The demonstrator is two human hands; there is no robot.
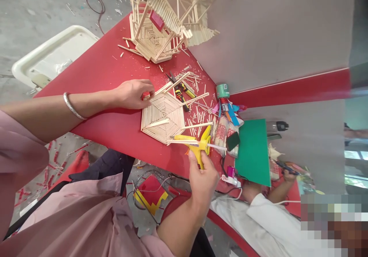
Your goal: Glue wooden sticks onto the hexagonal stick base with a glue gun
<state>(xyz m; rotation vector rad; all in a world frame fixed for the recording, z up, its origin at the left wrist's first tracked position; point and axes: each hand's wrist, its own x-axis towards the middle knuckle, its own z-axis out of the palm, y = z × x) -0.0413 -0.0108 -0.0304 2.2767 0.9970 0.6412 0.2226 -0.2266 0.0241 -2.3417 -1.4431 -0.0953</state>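
Observation:
A hexagonal panel of pale wooden sticks (155,113) lies on the red table, with several sticks rising from its corners. My left hand (133,94) is at the panel's upper left corner, fingers closed around the lower end of a wooden stick (165,89); the fingers partly hide that end. My right hand (202,176) is closed on the handle of a yellow hot glue gun (198,149). The gun's nozzle points left, close to the panel's lower corner, and a clear glue stick (218,147) projects from its back. Pliers (181,92) with black-and-yellow handles lie beyond the panel.
A larger stick structure (155,46) stands at the table's far end. Loose stick pieces (198,115) are scattered right of the panel. Further right are bagged sticks (221,130), a green tin (223,91) and a green board (254,153). Another person's hand (289,174) holds a tool.

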